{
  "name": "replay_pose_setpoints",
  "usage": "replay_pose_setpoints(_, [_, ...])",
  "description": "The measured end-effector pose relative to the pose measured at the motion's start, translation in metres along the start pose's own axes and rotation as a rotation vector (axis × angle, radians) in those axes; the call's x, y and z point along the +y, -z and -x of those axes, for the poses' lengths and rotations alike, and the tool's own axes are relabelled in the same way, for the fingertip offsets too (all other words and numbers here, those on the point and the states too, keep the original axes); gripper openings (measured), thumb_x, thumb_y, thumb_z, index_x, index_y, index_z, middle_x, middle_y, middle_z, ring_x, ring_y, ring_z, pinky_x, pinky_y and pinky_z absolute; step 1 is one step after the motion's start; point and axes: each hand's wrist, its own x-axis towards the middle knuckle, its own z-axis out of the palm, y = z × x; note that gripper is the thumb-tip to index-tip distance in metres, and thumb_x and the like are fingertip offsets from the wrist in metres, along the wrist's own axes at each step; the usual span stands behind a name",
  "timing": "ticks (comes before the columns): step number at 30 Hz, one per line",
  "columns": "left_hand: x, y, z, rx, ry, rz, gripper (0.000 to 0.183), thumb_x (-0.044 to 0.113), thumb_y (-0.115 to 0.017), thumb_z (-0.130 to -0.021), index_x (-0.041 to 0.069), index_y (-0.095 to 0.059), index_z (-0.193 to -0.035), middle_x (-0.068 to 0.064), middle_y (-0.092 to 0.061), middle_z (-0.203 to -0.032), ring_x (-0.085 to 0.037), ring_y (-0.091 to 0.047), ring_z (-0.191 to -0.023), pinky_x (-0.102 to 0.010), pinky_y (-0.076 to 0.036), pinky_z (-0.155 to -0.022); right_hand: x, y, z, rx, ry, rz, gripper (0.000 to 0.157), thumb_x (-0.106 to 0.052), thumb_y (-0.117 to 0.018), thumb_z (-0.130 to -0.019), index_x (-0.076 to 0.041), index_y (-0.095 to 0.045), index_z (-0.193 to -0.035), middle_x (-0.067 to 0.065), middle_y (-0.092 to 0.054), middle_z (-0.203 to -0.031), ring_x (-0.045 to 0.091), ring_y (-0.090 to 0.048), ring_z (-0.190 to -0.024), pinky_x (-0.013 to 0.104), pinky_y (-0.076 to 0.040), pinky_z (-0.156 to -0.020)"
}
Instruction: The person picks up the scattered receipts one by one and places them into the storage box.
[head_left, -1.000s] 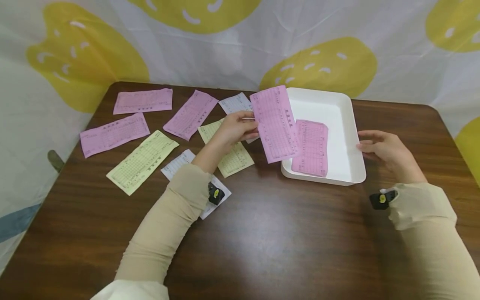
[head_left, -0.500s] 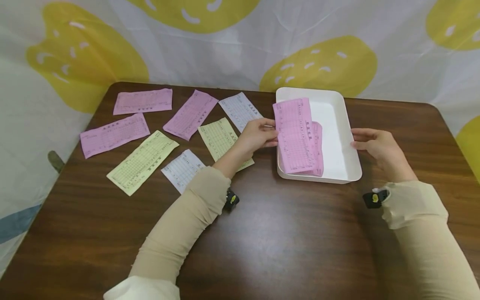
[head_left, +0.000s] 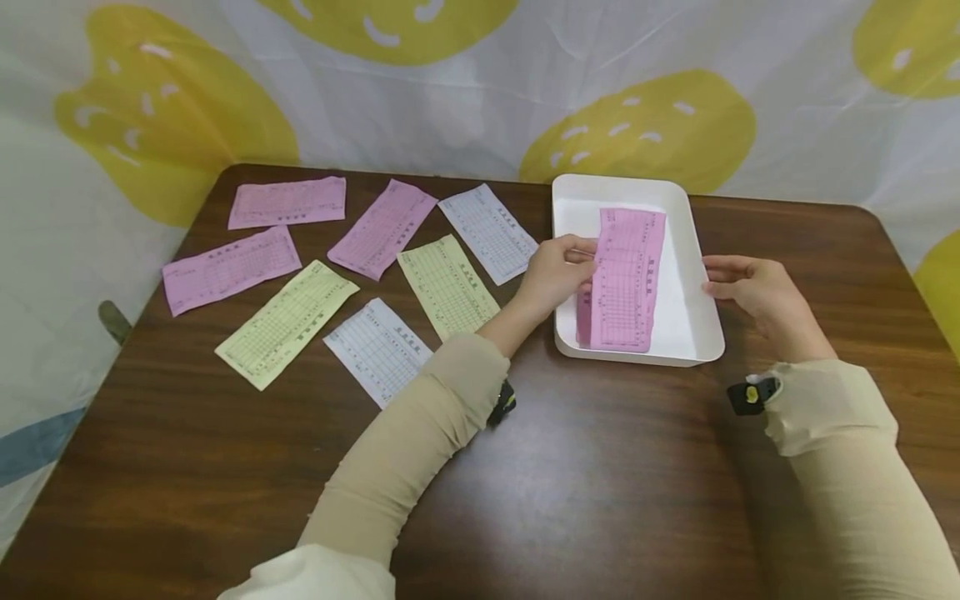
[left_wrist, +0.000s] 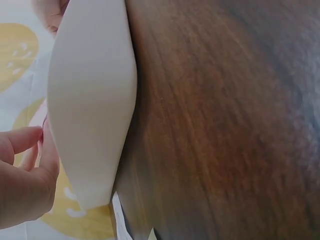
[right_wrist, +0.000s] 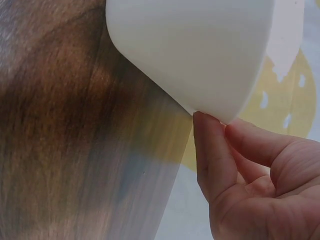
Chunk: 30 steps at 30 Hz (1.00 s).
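Observation:
My left hand (head_left: 558, 271) pinches a pink printed slip (head_left: 626, 279) by its left edge, over the white tray (head_left: 697, 321). Another pink slip (head_left: 583, 317) lies beneath it, mostly covered. In the left wrist view the thumb and fingers of the left hand (left_wrist: 27, 175) meet at the paper's edge, and the tray's wall (left_wrist: 92, 100) hides most of it. My right hand (head_left: 772, 304) touches the outside of the tray's right wall with its fingertips. The right wrist view shows the right hand's fingers (right_wrist: 212, 155) fairly straight against the tray's wall (right_wrist: 195, 50).
On the brown table (head_left: 585, 500) left of the tray lie several slips: a pink slip (head_left: 382, 229), a yellow slip (head_left: 288, 325), another yellow slip (head_left: 448, 287), a white slip (head_left: 487, 233) and another white slip (head_left: 378, 350). A patterned curtain (head_left: 465, 108) hangs behind the table.
My left hand has carried the pink slip rightward, from beside the tray to over its inside and the other pink slip. The tray and my right hand have shifted slightly left.

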Motion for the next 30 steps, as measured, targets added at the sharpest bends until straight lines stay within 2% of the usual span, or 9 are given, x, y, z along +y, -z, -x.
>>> replay_pose_setpoints(4, [-0.002,-0.002,0.000,0.018,-0.050,-0.123,0.026,0.004,-0.060,-0.091,0.000,-0.064,-0.116,-0.018,-0.069,-0.113,-0.029,-0.070,-0.094,-0.024,-0.059,-0.072,-0.001,-0.001,-0.001,0.006,-0.005,-0.022,0.059,-0.008,-0.059,-0.093,0.007,-0.034,-0.143,-0.033,-0.054,-0.074,-0.014,-0.055,-0.074,0.007,-0.051,-0.069])
replay_pose_setpoints(8, [-0.002,0.004,0.001,0.030,-0.085,-0.224,0.026,0.009,-0.060,-0.091,0.003,-0.066,-0.117,-0.014,-0.070,-0.113,-0.024,-0.069,-0.099,-0.018,-0.056,-0.072,-0.001,-0.002,-0.002,0.000,-0.001,-0.066,0.059,-0.004,-0.059,-0.092,0.010,-0.032,-0.143,-0.031,-0.056,-0.073,-0.013,-0.056,-0.074,0.008,-0.052,-0.068])
replay_pose_setpoints(13, [0.002,0.021,0.005,0.001,-0.072,-0.240,0.026,0.008,-0.057,-0.093,0.002,-0.064,-0.117,-0.016,-0.067,-0.116,-0.024,-0.067,-0.099,-0.017,-0.057,-0.073,-0.001,-0.001,-0.003,0.001,0.009,-0.071,0.059,-0.004,-0.058,-0.092,0.011,-0.032,-0.143,-0.031,-0.057,-0.073,-0.013,-0.056,-0.074,0.008,-0.052,-0.068])
replay_pose_setpoints(17, [0.003,0.043,0.007,-0.009,-0.041,-0.255,0.027,0.009,-0.056,-0.094,0.000,-0.061,-0.119,-0.017,-0.066,-0.117,-0.030,-0.067,-0.097,-0.025,-0.058,-0.077,0.000,-0.001,-0.002,0.002,0.000,-0.043,0.058,-0.006,-0.058,-0.093,0.009,-0.033,-0.143,-0.031,-0.056,-0.073,-0.013,-0.056,-0.074,0.008,-0.052,-0.068])
replay_pose_setpoints(22, [0.000,0.076,0.006,0.014,-0.013,-0.277,0.030,0.008,-0.056,-0.093,-0.001,-0.061,-0.121,-0.019,-0.065,-0.117,-0.030,-0.066,-0.096,-0.029,-0.058,-0.081,0.001,0.000,0.000,-0.002,0.006,-0.045,0.058,-0.005,-0.058,-0.093,0.010,-0.033,-0.143,-0.032,-0.056,-0.073,-0.013,-0.056,-0.075,0.009,-0.052,-0.069])
replay_pose_setpoints(30, [0.001,0.138,0.014,0.081,0.053,-0.341,0.033,0.007,-0.054,-0.095,-0.002,-0.056,-0.127,-0.021,-0.061,-0.123,-0.029,-0.061,-0.107,-0.033,-0.055,-0.090,-0.001,0.001,-0.001,0.002,-0.006,-0.023,0.057,-0.005,-0.058,-0.093,0.008,-0.034,-0.143,-0.031,-0.054,-0.074,-0.012,-0.055,-0.074,0.008,-0.052,-0.069])
